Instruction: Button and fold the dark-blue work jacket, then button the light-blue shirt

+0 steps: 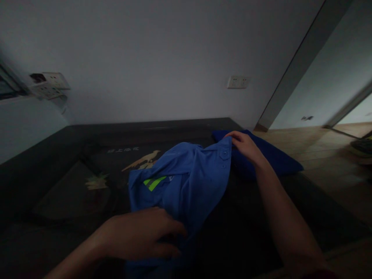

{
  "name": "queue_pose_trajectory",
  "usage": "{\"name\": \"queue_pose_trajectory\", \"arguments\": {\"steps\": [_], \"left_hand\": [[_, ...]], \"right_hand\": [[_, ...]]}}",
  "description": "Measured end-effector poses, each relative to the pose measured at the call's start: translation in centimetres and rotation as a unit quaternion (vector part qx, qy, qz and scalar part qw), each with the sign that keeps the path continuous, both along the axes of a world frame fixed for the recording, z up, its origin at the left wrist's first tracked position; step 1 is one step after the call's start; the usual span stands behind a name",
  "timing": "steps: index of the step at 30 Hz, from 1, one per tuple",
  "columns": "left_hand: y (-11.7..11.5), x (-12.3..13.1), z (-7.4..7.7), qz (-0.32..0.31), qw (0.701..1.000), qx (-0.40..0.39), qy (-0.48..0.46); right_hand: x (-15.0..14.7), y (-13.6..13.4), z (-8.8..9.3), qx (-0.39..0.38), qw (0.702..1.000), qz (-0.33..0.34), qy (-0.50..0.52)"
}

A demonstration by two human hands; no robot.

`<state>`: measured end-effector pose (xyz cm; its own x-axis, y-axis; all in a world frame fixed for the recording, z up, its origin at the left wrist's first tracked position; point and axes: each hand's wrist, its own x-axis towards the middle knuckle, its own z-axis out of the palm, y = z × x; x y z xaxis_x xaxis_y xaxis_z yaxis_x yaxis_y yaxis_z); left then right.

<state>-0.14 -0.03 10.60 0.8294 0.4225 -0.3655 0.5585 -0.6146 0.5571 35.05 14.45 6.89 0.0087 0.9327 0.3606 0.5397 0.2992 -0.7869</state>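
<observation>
A blue work jacket (203, 170) lies partly bunched on the dark surface, with a yellow-green and grey reflective strip (154, 183) showing on it. My right hand (244, 145) pinches the jacket's far right corner beside a buttoned tab (224, 154), drawing that edge up. Over the jacket's near part is my left hand (145, 232), thumb and fingers apart and slightly bent. Whether its fingertips touch the cloth I cannot tell. Part of the jacket is hidden below this hand.
Darker blue folded cloth (267, 155) rests behind my right forearm. The dark surface (58, 151) carries a printed bird and flower picture and meets a pale wall (151, 69). A wall socket (237, 82) is behind, and wooden floor (305, 141) shows at right.
</observation>
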Motion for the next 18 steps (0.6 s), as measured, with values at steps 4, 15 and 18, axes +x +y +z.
{"name": "queue_pose_trajectory", "arguments": {"steps": [4, 15, 18], "left_hand": [[0.4, -0.6, 0.4, 0.024, 0.999, -0.020, -0.008], [3.6, -3.2, 1.1, 0.203, 0.966, 0.070, -0.147], [4.7, -4.4, 1.8, 0.312, 0.913, 0.136, -0.223]], "right_hand": [[-2.4, -0.7, 0.6, 0.047, 0.998, 0.041, 0.008], [-10.5, -4.9, 1.8, 0.105, 0.970, 0.216, 0.042], [-16.1, -7.8, 1.5, 0.112, 0.928, 0.352, -0.049]]}}
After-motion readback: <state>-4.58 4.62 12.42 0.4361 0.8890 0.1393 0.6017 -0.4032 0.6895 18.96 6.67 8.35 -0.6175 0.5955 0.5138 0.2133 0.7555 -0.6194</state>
